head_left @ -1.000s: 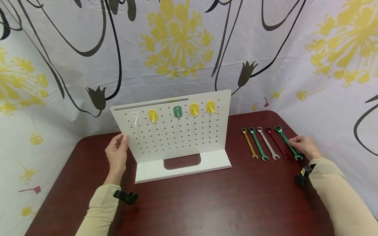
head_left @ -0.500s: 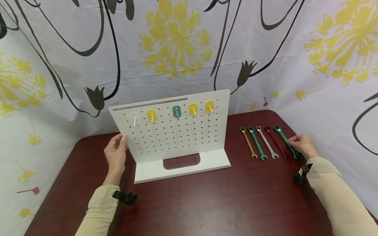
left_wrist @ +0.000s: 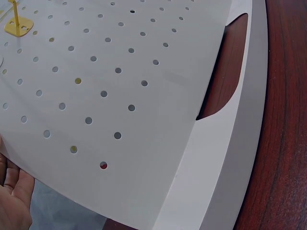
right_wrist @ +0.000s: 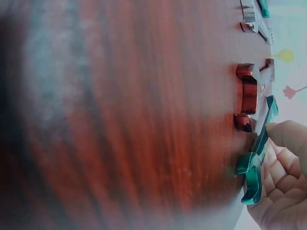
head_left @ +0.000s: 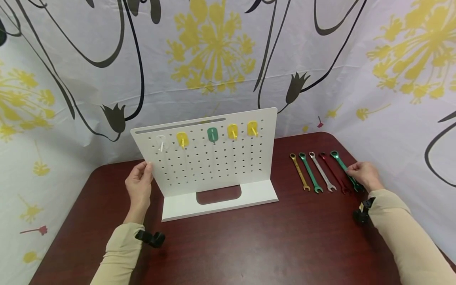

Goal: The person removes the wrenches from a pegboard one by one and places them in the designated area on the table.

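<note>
A white pegboard (head_left: 213, 162) stands upright on its flat foot, with yellow, green and clear hooks along its upper row. My left hand (head_left: 139, 184) pinches the board's left edge between thumb and fingers. On the right, my right hand (head_left: 367, 175) pinches the shaft of the rightmost wrench (head_left: 344, 168), a green one, which lies on the table. To its left a red wrench (head_left: 334, 172), a silver wrench (head_left: 322, 171), another green wrench (head_left: 310, 172) and a gold wrench (head_left: 300, 172) lie side by side. In the right wrist view, thumb and fingers close around the green wrench (right_wrist: 254, 177).
The dark red wooden table (head_left: 249, 245) carries everything. A white curtain (head_left: 228, 55) with yellow and dark flower prints hangs behind it and along both sides. The pegboard's foot has an oblong cutout (head_left: 219, 194).
The head view has shifted very slightly. Both hands keep their holds on the board and the green wrench, and the objects stay where they were.
</note>
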### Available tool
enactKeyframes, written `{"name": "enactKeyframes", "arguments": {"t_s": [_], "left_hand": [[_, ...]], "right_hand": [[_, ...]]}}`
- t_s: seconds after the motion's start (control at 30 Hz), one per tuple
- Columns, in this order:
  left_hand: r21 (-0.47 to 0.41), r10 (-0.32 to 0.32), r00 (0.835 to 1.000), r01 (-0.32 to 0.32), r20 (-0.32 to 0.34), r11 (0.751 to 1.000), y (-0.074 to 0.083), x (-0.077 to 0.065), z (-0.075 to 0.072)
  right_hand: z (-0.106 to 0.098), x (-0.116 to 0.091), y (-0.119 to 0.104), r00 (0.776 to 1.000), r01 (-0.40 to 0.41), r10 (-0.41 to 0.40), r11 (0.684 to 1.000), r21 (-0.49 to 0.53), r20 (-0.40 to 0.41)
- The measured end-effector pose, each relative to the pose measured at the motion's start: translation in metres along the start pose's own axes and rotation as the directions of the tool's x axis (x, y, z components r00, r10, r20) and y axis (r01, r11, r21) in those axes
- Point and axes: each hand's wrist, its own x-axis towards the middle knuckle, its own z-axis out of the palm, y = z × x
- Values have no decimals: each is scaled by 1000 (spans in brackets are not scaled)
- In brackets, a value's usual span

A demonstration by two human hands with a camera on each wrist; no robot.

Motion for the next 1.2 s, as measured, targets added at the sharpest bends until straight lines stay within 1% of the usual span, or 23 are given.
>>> {"name": "enactKeyframes", "arguments": {"t_s": [0.13, 0.33, 0.6, 0.87, 1.2], "left_hand": [[-11, -2, 1000, 2, 1, 1000, 1, 0, 0], [-17, -1, 1000, 1, 11, 1000, 2, -1, -1], [-5, -4, 1000, 4, 13, 1000, 1, -2, -2], [-11, -6, 1000, 6, 5, 1000, 1, -2, -1], [-1, -6, 1000, 6, 15, 1000, 2, -1, -2]], "right_hand": [[0, 1, 0, 1000, 18, -19, 999, -27, -25], [0, 1, 0, 999, 33, -35, 998, -58, -38], [2, 1, 0, 996, 60, -63, 997, -58, -57], [2, 1, 2, 997, 51, -55, 997, -64, -60], [3, -4, 3, 993, 52, -56, 998, -47, -100]]}}
